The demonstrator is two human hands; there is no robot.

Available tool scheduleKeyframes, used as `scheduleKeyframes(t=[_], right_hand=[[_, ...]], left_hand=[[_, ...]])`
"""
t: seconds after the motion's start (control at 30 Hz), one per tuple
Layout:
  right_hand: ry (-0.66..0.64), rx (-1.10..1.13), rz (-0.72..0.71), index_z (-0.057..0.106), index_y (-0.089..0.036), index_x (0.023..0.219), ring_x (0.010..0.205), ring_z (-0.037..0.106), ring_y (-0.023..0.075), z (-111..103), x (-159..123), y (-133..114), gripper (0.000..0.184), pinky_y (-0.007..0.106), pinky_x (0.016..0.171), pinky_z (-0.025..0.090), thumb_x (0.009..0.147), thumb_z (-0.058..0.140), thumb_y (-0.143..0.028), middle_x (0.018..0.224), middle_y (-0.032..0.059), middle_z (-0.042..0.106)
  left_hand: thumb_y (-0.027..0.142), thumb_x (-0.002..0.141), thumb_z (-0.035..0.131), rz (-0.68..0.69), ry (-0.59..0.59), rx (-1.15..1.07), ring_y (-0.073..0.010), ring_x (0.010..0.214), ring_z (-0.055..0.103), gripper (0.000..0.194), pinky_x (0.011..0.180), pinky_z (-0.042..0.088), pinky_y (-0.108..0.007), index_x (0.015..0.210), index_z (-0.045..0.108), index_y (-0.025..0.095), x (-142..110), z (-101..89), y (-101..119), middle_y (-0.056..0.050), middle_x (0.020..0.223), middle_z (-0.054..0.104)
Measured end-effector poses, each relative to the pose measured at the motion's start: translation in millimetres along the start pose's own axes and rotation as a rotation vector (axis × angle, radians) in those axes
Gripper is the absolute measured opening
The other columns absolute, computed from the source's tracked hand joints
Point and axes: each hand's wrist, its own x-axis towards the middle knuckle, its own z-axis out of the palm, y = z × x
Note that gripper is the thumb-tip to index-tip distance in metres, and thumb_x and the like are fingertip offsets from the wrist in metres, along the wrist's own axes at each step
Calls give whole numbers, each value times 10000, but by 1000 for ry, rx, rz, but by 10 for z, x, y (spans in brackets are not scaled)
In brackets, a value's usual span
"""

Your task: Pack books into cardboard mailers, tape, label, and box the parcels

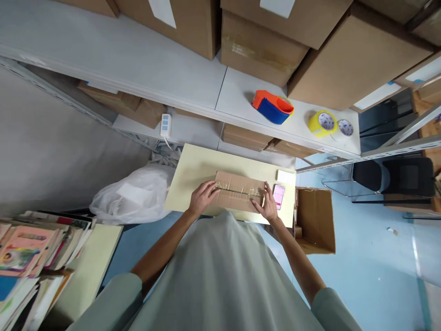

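A flat cardboard box point(234, 202) lies on a pale yellow table point(193, 161) in front of me. Strips of clear, shiny tape run along its top, and a dark narrow gap shows between the flaps. My left hand point(202, 197) grips the box's left end, fingers over the top edge and thumb near the gap. At the opposite end, my right hand point(268, 207) holds the box between thumb and fingers, the thumb on the top face. Just right of that hand lies a phone point(278, 196) with a pink lit screen.
A grey shelf point(193, 78) above the table bears large cartons, an orange and blue tape dispenser point(272, 108) and yellow tape rolls point(322, 123). An open carton point(315, 220) stands at the right. A white plastic bag point(134, 197) and stacked books point(31, 248) are at the left.
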Motion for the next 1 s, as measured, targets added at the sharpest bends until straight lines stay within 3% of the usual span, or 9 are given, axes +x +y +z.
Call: scheduleKeyframes(t=[0.1,0.2,0.33,0.43,0.5,0.6,0.7,0.8,1.0], right_hand=[[28,-88,-75,616,-192,1385,1609,485,421,-78,85,-7,494,667,1235,501,1094,583,-591,1776,269,394],[98,-168,-171,627,-208,1330,1587,506,417,-298,418,-88,451,703,1269,434,1108,536,-591,1753,254,441],[260,-235,-235,566,-207,1470,1633,437,405,-865,1258,-453,561,705,1330,335,1098,520,-624,1726,235,480],[362,-278,-205,475,-189,1583,1631,426,401,-1323,1994,-806,658,687,1337,328,1106,483,-641,1705,242,494],[360,-299,-179,439,-166,1612,1593,464,407,-1537,2441,-976,652,680,1321,346,1126,441,-601,1665,252,533],[230,-363,-75,480,-105,1552,1465,580,427,-1684,2948,-1084,598,634,1252,426,1125,480,-523,1546,287,633],[69,-458,52,490,-46,1535,1311,690,418,-1700,3217,-1079,602,578,1196,471,1107,562,-463,1404,293,729],[16,-532,94,481,-16,1556,1278,720,408,-1704,3303,-1084,635,547,1195,467,1115,569,-463,1354,296,757],[-71,-564,122,525,-83,1529,1222,758,433,-1751,3021,-1247,604,521,1038,579,1118,576,-522,1334,265,776]], left_hand=[[472,1099,657,77,-8,42,-290,1138,766,290,1020,625,-443,1242,781,252,84,-112,17,-115,1215,805],[485,1065,702,154,-3,62,-319,1195,730,285,1040,591,-486,1186,792,242,333,-248,81,-118,1214,807],[416,1078,649,174,81,27,-318,1233,717,263,1083,570,-513,1212,796,245,979,-432,337,-114,1235,815],[372,1076,620,218,184,-34,-323,1260,720,277,1102,570,-546,1266,791,264,1549,-584,630,-106,1297,817],[370,1089,598,252,243,-74,-316,1279,725,300,1105,572,-543,1298,781,255,1867,-697,825,-98,1342,813],[363,1109,559,281,315,-117,-299,1268,746,307,1115,572,-534,1277,787,245,2152,-868,1063,-92,1319,828],[348,1115,554,301,372,-150,-280,1246,764,299,1122,572,-512,1284,776,241,2198,-1007,1217,-88,1301,836],[340,1117,564,282,404,-192,-271,1217,779,333,1130,572,-508,1396,714,236,2086,-1101,1292,-86,1258,848],[344,1118,575,199,406,-268,-273,1291,747,287,1146,575,-496,1339,721,236,1648,-1295,1214,-106,1382,798]])
